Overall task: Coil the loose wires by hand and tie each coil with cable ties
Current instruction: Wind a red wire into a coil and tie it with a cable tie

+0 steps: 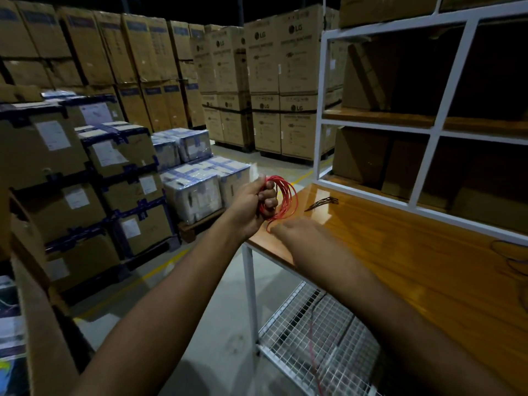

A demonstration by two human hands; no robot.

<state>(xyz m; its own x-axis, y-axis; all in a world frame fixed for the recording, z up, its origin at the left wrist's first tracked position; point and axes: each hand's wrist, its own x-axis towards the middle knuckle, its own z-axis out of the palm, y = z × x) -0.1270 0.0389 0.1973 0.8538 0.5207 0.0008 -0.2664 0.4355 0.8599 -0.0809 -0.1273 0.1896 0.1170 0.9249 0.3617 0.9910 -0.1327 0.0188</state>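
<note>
Red wire (281, 195) is wound into a coil that the left hand (253, 205) grips with curled fingers, held up just past the near corner of the wooden table (400, 252). The right hand (297, 230) pinches the wire's loose end at the bottom of the coil. Black cable ties (321, 202) lie on the table near the coil.

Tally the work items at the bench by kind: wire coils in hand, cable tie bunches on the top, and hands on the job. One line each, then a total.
Red wire coil, gripped by the left hand: 1
Bunch of black cable ties on the wooden benchtop (single ties too small to count): 1
Hands, counting the right hand at the coil's lower end: 2
Total: 4
</note>
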